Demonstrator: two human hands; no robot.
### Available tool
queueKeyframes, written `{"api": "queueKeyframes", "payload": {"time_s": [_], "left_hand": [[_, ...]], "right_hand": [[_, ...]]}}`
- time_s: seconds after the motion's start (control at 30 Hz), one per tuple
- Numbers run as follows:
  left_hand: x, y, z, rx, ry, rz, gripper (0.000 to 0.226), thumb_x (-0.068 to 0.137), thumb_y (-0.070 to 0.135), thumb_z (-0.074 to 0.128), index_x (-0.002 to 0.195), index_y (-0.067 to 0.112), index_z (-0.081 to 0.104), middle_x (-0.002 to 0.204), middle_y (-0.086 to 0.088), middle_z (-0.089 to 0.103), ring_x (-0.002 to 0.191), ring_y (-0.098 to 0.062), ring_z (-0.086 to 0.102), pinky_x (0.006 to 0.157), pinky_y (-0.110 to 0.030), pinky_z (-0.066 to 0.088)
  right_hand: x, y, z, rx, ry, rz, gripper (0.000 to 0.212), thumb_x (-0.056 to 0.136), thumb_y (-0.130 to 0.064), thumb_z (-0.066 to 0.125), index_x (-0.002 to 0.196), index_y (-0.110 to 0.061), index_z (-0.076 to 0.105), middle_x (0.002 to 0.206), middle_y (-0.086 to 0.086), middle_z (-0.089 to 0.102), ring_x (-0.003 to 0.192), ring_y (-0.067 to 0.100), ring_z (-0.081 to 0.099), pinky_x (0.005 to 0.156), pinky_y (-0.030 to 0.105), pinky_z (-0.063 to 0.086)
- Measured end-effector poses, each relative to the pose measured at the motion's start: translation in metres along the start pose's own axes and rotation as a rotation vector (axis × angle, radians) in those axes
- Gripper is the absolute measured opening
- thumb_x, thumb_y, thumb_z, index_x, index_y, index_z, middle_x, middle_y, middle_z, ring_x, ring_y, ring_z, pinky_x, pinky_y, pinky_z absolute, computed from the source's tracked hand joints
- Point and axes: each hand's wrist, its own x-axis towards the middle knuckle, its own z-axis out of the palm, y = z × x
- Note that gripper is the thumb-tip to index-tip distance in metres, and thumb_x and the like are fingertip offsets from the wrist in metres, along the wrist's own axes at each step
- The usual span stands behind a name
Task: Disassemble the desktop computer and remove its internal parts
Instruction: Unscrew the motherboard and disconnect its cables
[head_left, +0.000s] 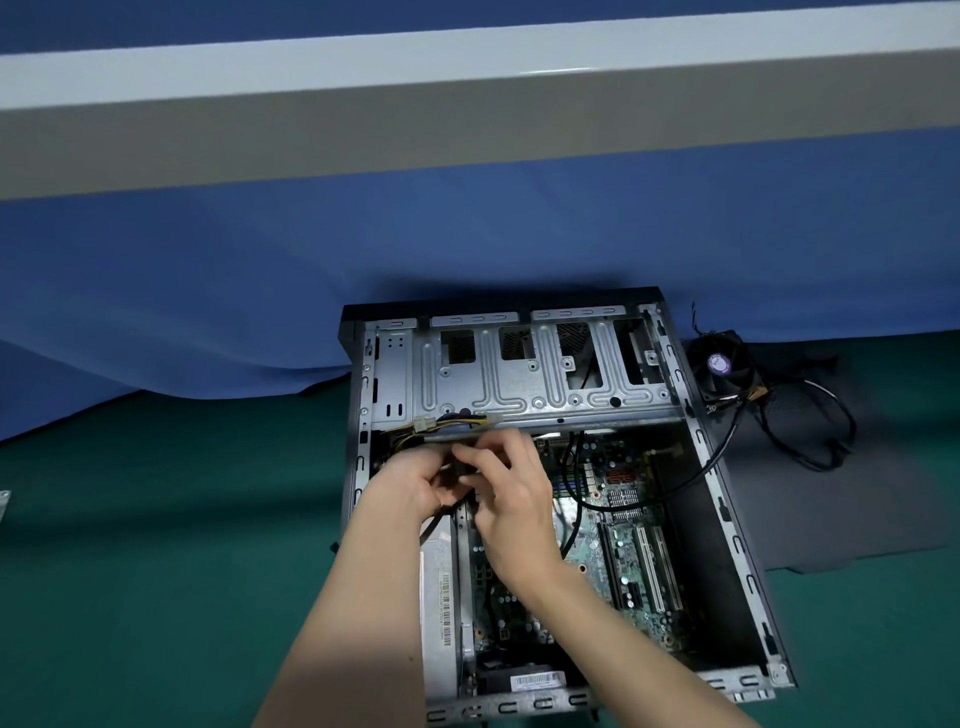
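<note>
The open desktop case lies on its side on the green table, its green motherboard exposed. A silver drive cage spans the far end. My left hand and my right hand meet over the case's left side, both pinched on a black cable and its connector. Yellow and black power wires with a white plug run just beyond my fingers. The grey power supply lies under my left forearm. What the connector plugs into is hidden by my fingers.
A removed cooler fan with loose black cables rests on a dark mat to the right of the case. Blue cloth drapes behind. A small pale object sits at the left edge.
</note>
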Motion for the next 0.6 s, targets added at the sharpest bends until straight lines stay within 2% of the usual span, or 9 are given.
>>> {"api": "queueKeyframes", "payload": {"time_s": [0.07, 0.1, 0.17, 0.23, 0.33, 0.4, 0.43, 0.53, 0.6], "left_hand": [[-0.0003, -0.0003, 0.0009, 0.028, 0.016, 0.018, 0.022, 0.093, 0.002, 0.051, 0.071, 0.005, 0.054, 0.041, -0.007, 0.058, 0.030, -0.013, 0.054, 0.031, -0.016, 0.042], [-0.0006, -0.0005, 0.0017, 0.022, 0.016, 0.021, 0.022, 0.092, 0.003, 0.052, 0.070, 0.005, 0.053, 0.040, -0.007, 0.057, 0.030, -0.013, 0.053, 0.030, -0.015, 0.040], [-0.0005, 0.0000, 0.0023, 0.014, 0.002, 0.020, 0.025, 0.092, 0.004, 0.053, 0.067, 0.004, 0.050, 0.038, -0.006, 0.055, 0.027, -0.012, 0.050, 0.026, -0.012, 0.031], [-0.0010, 0.0002, 0.0013, 0.023, -0.016, 0.005, 0.025, 0.093, 0.003, 0.052, 0.068, 0.004, 0.051, 0.040, -0.006, 0.055, 0.026, -0.012, 0.048, 0.024, -0.012, 0.026], [-0.0008, -0.0001, 0.0008, 0.031, -0.007, 0.000, 0.020, 0.093, 0.004, 0.052, 0.073, 0.004, 0.056, 0.051, -0.008, 0.061, 0.029, -0.012, 0.051, 0.028, -0.013, 0.033], [-0.0014, -0.0019, 0.0029, 0.069, 0.019, 0.036, 0.022, 0.093, 0.004, 0.052, 0.071, 0.005, 0.055, 0.045, -0.006, 0.060, 0.029, -0.012, 0.052, 0.030, -0.015, 0.038], [-0.0012, -0.0025, 0.0038, 0.074, 0.034, 0.058, 0.024, 0.093, 0.003, 0.052, 0.068, 0.005, 0.054, 0.041, -0.005, 0.058, 0.029, -0.012, 0.052, 0.029, -0.014, 0.038], [0.0005, -0.0020, 0.0024, 0.088, 0.036, 0.077, 0.026, 0.093, 0.005, 0.053, 0.067, 0.006, 0.050, 0.038, -0.004, 0.053, 0.027, -0.011, 0.048, 0.027, -0.012, 0.029], [0.0003, -0.0013, 0.0005, 0.109, 0.037, 0.071, 0.026, 0.093, 0.006, 0.051, 0.067, 0.007, 0.051, 0.039, -0.003, 0.052, 0.027, -0.010, 0.045, 0.027, -0.011, 0.026]], "right_hand": [[0.0010, -0.0012, -0.0011, 0.019, -0.026, -0.009, 0.050, 0.070, -0.002, 0.034, 0.105, -0.002, 0.069, 0.102, 0.012, 0.058, 0.096, 0.026, 0.054, 0.073, 0.035, 0.054], [0.0022, -0.0014, -0.0020, 0.021, -0.032, -0.010, 0.045, 0.071, 0.000, 0.038, 0.105, -0.002, 0.068, 0.103, 0.011, 0.060, 0.096, 0.025, 0.056, 0.076, 0.035, 0.053], [0.0019, 0.0017, -0.0022, 0.000, -0.026, -0.012, 0.026, 0.076, 0.004, 0.062, 0.101, -0.001, 0.068, 0.101, 0.009, 0.063, 0.095, 0.026, 0.058, 0.081, 0.034, 0.049], [0.0012, 0.0046, -0.0012, -0.012, -0.023, -0.012, 0.023, 0.075, 0.001, 0.073, 0.097, -0.002, 0.069, 0.100, 0.010, 0.062, 0.094, 0.028, 0.058, 0.081, 0.033, 0.048], [0.0002, 0.0007, -0.0011, -0.004, -0.012, 0.005, 0.030, 0.079, -0.001, 0.051, 0.102, -0.004, 0.070, 0.103, 0.013, 0.056, 0.096, 0.027, 0.054, 0.076, 0.038, 0.052], [-0.0007, -0.0009, -0.0015, 0.006, -0.026, -0.017, 0.043, 0.074, -0.006, 0.038, 0.102, -0.002, 0.070, 0.102, 0.013, 0.057, 0.096, 0.026, 0.053, 0.074, 0.038, 0.053], [-0.0001, -0.0010, -0.0020, 0.007, -0.023, -0.029, 0.043, 0.073, -0.004, 0.038, 0.102, -0.001, 0.069, 0.102, 0.012, 0.059, 0.096, 0.025, 0.054, 0.076, 0.036, 0.052], [0.0010, 0.0021, -0.0015, -0.014, -0.009, -0.021, 0.025, 0.076, 0.006, 0.064, 0.100, -0.001, 0.069, 0.100, 0.010, 0.063, 0.094, 0.026, 0.057, 0.080, 0.034, 0.048], [-0.0002, 0.0043, -0.0010, -0.025, -0.025, -0.020, 0.025, 0.076, 0.005, 0.071, 0.100, -0.002, 0.071, 0.098, 0.010, 0.063, 0.092, 0.028, 0.057, 0.079, 0.034, 0.049]]}}
